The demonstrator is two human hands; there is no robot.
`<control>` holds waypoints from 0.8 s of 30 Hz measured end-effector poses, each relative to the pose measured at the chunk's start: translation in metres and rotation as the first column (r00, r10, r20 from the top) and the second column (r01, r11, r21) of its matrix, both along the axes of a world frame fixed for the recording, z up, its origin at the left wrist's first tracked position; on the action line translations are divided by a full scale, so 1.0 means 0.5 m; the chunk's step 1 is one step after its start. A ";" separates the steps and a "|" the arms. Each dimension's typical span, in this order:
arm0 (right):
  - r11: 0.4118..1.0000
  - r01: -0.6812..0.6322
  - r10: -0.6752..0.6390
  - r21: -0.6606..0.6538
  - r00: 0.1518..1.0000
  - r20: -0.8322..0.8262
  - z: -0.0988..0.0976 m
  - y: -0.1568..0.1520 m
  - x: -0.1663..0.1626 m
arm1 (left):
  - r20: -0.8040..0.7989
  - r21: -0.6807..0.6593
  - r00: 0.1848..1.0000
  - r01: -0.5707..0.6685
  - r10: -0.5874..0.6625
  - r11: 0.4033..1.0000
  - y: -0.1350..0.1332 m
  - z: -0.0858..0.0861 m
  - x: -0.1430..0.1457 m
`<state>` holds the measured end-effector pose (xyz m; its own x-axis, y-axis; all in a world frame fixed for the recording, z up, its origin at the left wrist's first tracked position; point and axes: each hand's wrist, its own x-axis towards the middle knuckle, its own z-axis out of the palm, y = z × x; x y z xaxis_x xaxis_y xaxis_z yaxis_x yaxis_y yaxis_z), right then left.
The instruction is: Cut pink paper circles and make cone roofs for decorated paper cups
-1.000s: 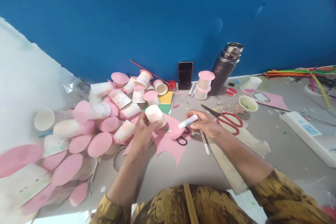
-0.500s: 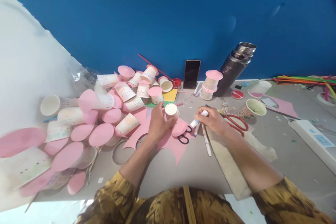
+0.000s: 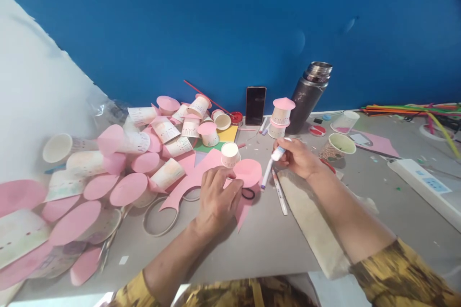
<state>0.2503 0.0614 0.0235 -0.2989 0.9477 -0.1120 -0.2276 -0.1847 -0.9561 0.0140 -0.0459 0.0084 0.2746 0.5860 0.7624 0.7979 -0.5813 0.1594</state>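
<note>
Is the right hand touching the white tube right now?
Touching: the head view shows the right hand closed around the white tube, its end sticking out past the fingers.

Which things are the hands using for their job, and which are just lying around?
Seem part of the job:
- white tube, in the right hand
- pink disc, right by the left hand
- white cup, near that disc

Probably just lying about:
- dark flask
- phone
- power strip
</note>
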 end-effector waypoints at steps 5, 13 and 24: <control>0.997 -0.073 0.074 0.027 0.997 -0.009 0.014 -0.011 0.003 | -0.164 0.196 0.986 0.003 0.030 0.981 0.018 0.037 -0.005; 0.993 -0.068 0.058 0.100 0.993 0.100 0.022 -0.037 -0.027 | -0.206 0.236 0.978 0.026 0.024 0.971 0.045 0.027 -0.004; 0.848 0.086 -0.349 0.522 0.832 0.430 0.001 -0.072 -0.069 | 0.421 -0.134 0.896 0.219 -0.145 0.966 0.039 -0.003 -0.001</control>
<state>0.2157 0.0255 0.0239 -0.1062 0.9530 0.2839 0.3181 0.3030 -0.8983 0.0134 -0.0265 0.0069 0.0793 0.6886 0.7207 0.5257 -0.6432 0.5567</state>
